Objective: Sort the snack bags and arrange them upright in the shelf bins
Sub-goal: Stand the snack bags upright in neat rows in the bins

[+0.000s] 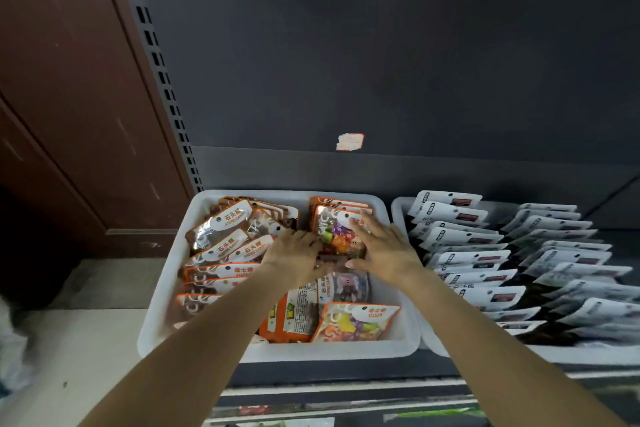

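I am reaching both arms into the white bin (166, 274) on the left of the shelf, and my hands are meeting over an orange candy bag (337, 236) in the far right part of it. My left hand (294, 255) is lying on the bag's left edge with the fingers curled inward against it; the fingertips are tucked down out of sight, so I cannot tell how much of the bag they are gripping. My right hand (382, 246) is resting flatter, its fingers (360, 218) stretched out along the bag's right side and up over its white label, and the thumb is pointing left under the bag's near edge. So I am holding this bag between the two hands, the left one curled, the right one mostly straight. The bag is standing tilted back against more orange bags (341, 203) behind it at the far wall. To the left in the same bin, brown stone candy bags (228, 222) are leaning in a loose overlapping heap, and nearer to me a few orange ones (221, 270) are lying stacked along the left side. Near the front wall, a colourful sugar bag (356, 321) is lying tilted beside an orange bag (294, 315) turned back side up. To the right, a second white bin (401, 208) is holding two neat rows of white-topped bags (464, 258), all leaning the same way. The dark back panel (381, 45) is carrying a torn sticker (349, 141).
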Demonstrator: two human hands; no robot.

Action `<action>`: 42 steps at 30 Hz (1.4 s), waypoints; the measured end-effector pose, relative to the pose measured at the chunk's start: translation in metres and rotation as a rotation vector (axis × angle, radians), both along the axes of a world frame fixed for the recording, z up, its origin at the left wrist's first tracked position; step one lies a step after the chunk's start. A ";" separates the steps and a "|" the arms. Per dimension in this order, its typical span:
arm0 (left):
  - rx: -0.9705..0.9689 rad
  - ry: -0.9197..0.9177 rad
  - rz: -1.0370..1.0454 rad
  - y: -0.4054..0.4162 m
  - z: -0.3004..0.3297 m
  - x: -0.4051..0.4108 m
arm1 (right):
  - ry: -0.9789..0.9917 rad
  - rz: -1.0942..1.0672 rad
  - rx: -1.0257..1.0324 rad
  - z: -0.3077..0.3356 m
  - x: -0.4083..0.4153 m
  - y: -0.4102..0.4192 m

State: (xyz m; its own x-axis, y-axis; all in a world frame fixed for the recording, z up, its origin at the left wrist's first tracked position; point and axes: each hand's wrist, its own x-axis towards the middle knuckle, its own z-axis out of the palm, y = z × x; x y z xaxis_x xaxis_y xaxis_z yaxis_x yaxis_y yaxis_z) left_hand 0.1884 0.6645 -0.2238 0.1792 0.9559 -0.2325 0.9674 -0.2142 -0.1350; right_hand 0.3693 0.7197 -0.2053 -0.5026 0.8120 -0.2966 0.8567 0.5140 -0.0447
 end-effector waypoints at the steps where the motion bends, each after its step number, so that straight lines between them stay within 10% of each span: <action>1: 0.001 0.018 -0.013 -0.001 -0.003 -0.004 | -0.026 0.002 0.006 0.001 -0.002 -0.001; 32: 0.068 -0.204 0.198 0.012 -0.012 0.001 | -0.093 0.011 0.066 -0.006 -0.002 -0.008; 42: 0.400 -0.707 0.246 0.011 0.033 -0.004 | 0.456 -0.192 0.007 0.007 0.002 -0.005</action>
